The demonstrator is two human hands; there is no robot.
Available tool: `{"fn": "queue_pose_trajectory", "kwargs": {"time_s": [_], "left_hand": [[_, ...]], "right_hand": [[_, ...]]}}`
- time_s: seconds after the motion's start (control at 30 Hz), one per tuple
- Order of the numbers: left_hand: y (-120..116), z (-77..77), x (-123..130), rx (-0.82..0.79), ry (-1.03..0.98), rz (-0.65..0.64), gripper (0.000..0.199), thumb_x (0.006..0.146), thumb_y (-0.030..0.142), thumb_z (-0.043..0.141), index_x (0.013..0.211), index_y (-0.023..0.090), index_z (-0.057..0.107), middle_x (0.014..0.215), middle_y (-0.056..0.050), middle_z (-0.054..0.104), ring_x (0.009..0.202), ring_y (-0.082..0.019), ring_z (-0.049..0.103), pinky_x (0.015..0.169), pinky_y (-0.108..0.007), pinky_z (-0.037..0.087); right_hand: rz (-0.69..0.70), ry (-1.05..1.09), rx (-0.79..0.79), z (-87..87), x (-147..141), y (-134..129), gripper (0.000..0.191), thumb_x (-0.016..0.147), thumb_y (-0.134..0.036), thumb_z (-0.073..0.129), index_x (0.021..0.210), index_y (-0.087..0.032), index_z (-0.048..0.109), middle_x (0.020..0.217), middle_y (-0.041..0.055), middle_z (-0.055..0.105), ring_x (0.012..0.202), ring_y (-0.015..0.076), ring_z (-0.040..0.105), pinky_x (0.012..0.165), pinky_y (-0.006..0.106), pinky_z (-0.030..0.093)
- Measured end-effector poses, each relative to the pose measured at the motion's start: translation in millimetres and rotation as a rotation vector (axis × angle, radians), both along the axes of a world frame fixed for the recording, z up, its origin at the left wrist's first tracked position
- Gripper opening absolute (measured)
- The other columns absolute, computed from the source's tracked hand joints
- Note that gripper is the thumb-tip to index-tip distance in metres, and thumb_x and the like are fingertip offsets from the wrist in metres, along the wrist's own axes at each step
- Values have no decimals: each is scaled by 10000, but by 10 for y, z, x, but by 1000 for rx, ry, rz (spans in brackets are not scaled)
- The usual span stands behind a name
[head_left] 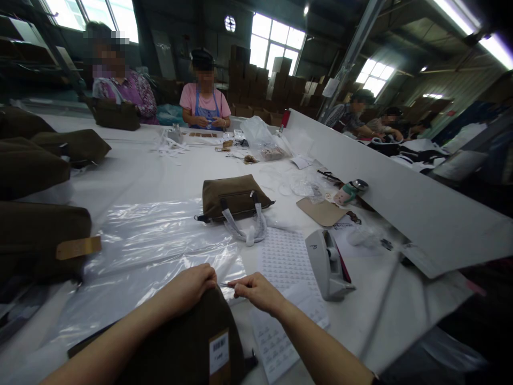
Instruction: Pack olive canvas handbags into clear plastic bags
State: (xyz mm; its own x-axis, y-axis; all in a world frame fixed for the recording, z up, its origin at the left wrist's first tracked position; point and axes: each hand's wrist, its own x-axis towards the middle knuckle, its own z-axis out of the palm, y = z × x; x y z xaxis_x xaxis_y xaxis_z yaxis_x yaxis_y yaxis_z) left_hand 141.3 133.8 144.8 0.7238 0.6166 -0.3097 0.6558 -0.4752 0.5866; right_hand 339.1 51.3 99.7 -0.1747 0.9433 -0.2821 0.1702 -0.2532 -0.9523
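A dark olive bag with a white barcode tag lies at the bottom centre, close to me. My left hand is closed on the bag's upper edge. Just to its right, my right hand pinches something thin and small at that edge, too small to name. Beyond my hands sits another olive bag, its handles wrapped in clear plastic. Sheets of printed labels lie to the right, beside a grey tape dispenser.
Clear plastic bags cover the table's left middle. More olive bags are piled at the left edge. A low white partition runs along the right, near a bottle. People work across the table.
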Motion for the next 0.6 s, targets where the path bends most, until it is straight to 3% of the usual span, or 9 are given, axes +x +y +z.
{"fn": "queue_pose_trajectory", "kwargs": {"time_s": [0.23,0.4,0.6], "left_hand": [[-96,-51,-6,101,54,-15,182,854,225,310,822,214,490,871,-46,557,730,-199,550,662,-319,364],[-122,-81,8,147,83,-16,189,860,197,289,831,220,475,868,-38,535,707,-196,547,633,-319,344],[-125,-63,22,153,85,-28,176,852,178,300,824,222,468,872,-34,536,708,-185,547,627,-312,340]], "right_hand": [[81,-256,62,130,-34,38,246,788,-280,512,687,-206,723,995,-8,715,856,194,644,732,265,439],[102,-317,64,160,-33,59,267,793,-289,510,654,-196,718,796,-14,724,831,198,630,685,247,415],[109,-343,67,154,-57,110,307,795,-329,516,604,-177,702,600,-18,656,641,149,583,591,239,378]]}}
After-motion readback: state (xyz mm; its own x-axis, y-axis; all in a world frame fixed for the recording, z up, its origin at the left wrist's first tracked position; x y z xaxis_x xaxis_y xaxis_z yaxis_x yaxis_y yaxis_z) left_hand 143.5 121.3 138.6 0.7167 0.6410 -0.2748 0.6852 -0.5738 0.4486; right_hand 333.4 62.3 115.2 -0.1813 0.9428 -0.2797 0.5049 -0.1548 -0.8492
